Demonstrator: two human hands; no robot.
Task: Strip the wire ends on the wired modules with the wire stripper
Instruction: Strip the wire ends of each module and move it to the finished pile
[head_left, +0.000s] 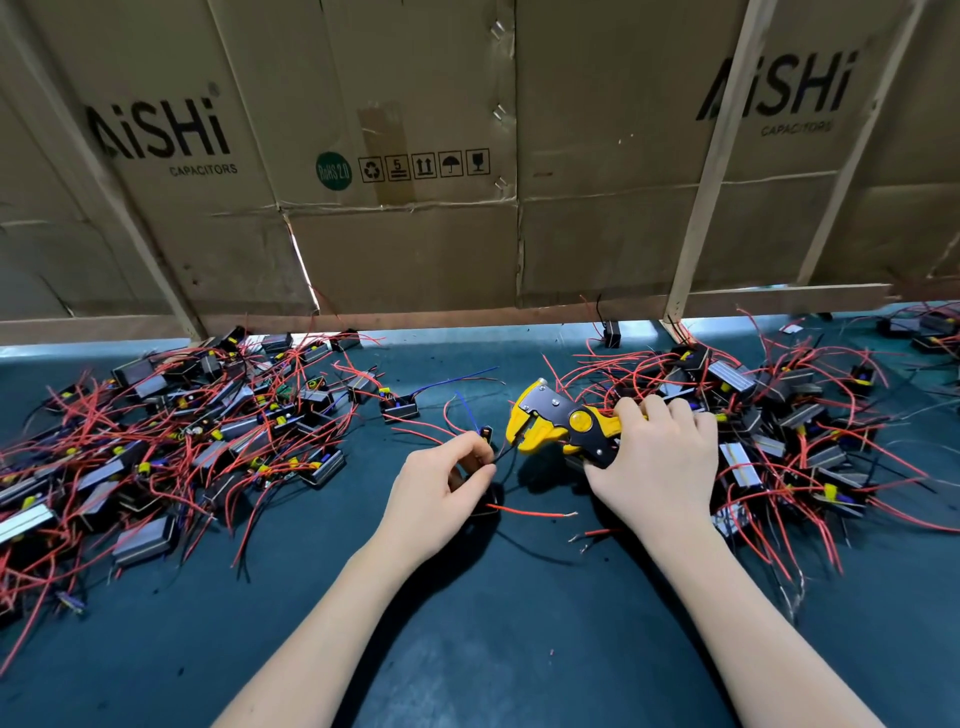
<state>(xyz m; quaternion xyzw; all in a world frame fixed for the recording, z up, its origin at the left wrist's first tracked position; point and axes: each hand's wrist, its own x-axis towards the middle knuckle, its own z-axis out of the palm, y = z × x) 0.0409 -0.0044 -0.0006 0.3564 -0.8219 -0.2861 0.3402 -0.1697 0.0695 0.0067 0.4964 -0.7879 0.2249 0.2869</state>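
Two module piles, open mat between

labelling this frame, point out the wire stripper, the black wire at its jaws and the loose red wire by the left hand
wire stripper (566, 422), head view, on its metal body
black wire (503, 456), head view, mid-length
loose red wire (530, 513), head view, on its insulation

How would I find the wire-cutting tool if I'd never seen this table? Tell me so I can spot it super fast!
Look at the dark green mat, in the bare gap between the two piles of red-wired modules. The wire stripper sits there in the right hand, its nose pointing toward the left hand. It is the only big yellow-and-black tool; everything around it is small boxes and thin wires.
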